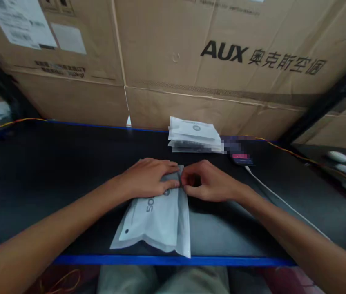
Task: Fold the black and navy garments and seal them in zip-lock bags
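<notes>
Frosted plastic bag (184, 228), with a printed white insert (160, 222) inside, lies flat on the black counter (53, 171), its near right corner reaching the blue front edge. Left hand (150, 177): palm down over the bag's far part, fingers extended, pressing rather than gripping. Right hand (209, 181): fingers curled in, thumb and forefinger at the bag's right margin; tips hidden, so cannot tell whether film is pinched.

Handling estimate: light; film thin, limp and probably slippery; insert appears somewhat stiffer, likely to crease rather than break. Best hold judged to be the clear right margin, pinched, with a flat palm on the insert against sliding.

Nearby: stack of similar packets (195, 130) beyond the hands; phone (242, 160) beside it, white cable (283, 201) attached.
</notes>
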Demonstrator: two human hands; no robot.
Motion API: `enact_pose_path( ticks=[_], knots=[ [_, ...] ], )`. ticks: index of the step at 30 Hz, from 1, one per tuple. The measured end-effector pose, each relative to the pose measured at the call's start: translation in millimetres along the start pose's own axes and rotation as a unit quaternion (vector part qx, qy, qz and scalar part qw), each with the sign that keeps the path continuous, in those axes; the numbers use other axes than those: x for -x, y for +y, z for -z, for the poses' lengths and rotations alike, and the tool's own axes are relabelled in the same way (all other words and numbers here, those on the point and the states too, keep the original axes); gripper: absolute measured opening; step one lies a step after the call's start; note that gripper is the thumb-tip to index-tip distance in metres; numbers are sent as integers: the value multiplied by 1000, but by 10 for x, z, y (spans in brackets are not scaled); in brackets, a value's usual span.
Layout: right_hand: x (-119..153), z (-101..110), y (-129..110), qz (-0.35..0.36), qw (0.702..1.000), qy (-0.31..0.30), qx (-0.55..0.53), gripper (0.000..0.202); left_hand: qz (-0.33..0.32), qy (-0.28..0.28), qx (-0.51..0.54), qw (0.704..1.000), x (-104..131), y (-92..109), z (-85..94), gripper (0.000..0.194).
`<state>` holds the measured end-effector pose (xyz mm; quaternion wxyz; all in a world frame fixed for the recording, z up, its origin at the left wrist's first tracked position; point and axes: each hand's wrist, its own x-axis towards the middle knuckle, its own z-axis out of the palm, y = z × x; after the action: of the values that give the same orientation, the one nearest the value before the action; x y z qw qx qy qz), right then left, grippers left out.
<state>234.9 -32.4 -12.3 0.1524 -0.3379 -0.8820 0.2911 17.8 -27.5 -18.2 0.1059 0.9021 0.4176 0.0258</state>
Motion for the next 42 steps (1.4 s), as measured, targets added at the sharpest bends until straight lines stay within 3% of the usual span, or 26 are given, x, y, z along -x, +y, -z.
enact_pose_path(
  ticks=[10, 23, 25, 27, 31, 35, 38, 42],
  knots=[
    [83, -71, -244, -21, 986, -122, -112, 8, 83, 23, -37, 996, -62, -74, 4, 54],
    [104, -149, -257, -37, 973, -140, -180, 6, 59, 48, -17, 997, -63, -241, -41, 54],
    [84, -132, -221, -35, 983, -107, -144, 6, 39, 51, 8, 998, -61, -306, -53, 54],
    [53, -113, -151, -30, 996, -38, -72, 5, 5, 61, 42, 997, -67, -371, -74, 52],
    [-4, -107, 21, -31, 997, 73, -4, 7, -23, 112, 101, 988, -103, -435, -128, 47],
    [-23, -155, 127, -24, 988, 118, -101, 17, -24, 156, 151, 976, -137, -433, -164, 46],
    [-26, -198, 147, 15, 978, 171, -114, 19, -30, 179, 175, 968, -143, -414, -171, 49],
    [-8, -246, 109, 78, 985, 134, -70, 48, -6, 203, 209, 957, -112, -306, -157, 55]
  ],
)
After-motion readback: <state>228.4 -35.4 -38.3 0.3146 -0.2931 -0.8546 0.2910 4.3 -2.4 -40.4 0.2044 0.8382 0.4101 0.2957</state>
